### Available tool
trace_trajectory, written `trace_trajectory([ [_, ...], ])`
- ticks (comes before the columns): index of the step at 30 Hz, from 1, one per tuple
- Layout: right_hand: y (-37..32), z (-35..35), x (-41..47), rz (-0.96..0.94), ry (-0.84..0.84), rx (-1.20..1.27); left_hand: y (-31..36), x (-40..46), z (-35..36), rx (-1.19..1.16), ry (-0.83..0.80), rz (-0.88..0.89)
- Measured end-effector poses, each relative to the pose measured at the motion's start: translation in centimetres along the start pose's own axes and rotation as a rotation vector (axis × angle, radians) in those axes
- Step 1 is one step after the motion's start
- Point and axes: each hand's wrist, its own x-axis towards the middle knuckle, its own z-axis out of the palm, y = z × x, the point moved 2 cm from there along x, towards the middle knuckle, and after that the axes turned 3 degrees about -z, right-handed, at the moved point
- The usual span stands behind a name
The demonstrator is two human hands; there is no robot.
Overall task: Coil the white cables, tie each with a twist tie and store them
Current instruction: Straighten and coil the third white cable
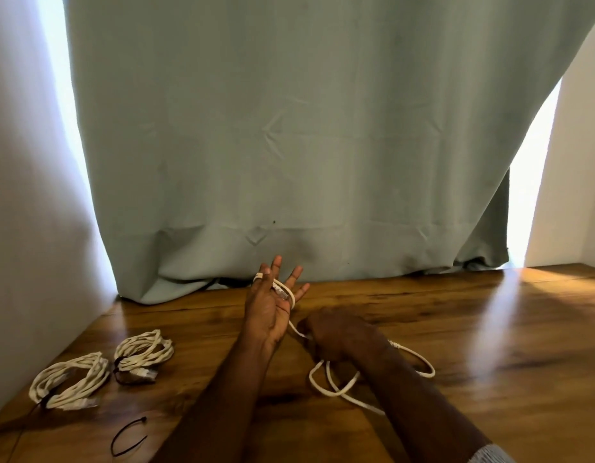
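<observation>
White cables: two tied coils lie near the worktop's left edge, black twist tie just in front. Left hand raised, fingers spread, loose cable looped around them. Right hand fingers clenched on that cable; bare worktop to the right.

I seem to be at home, in an ordinary room rather than a workshop. My arms rest on a polished wooden table with a warm, knotty grain, pushed into a corner of plain white walls. A pale green curtain hangs down to the tabletop, its hem bunched on the wood, with bright daylight leaking in at both edges.
</observation>
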Motion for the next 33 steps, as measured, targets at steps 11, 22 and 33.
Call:
trace_trajectory([
  [11,1.5,-1.0,-1.0,-0.079,0.074,0.031,-2.4,-0.5,-0.3,1.110,-0.072,0.234],
  [22,6.8,-1.0,-1.4,0.037,0.708,0.309,-2.2,-1.3,-1.9,1.562,-0.184,0.038],
  [33,7.5,1.1,-0.4,0.018,0.500,0.475,-2.2,0.0,-3.6,1.244,0.001,0.001],
])
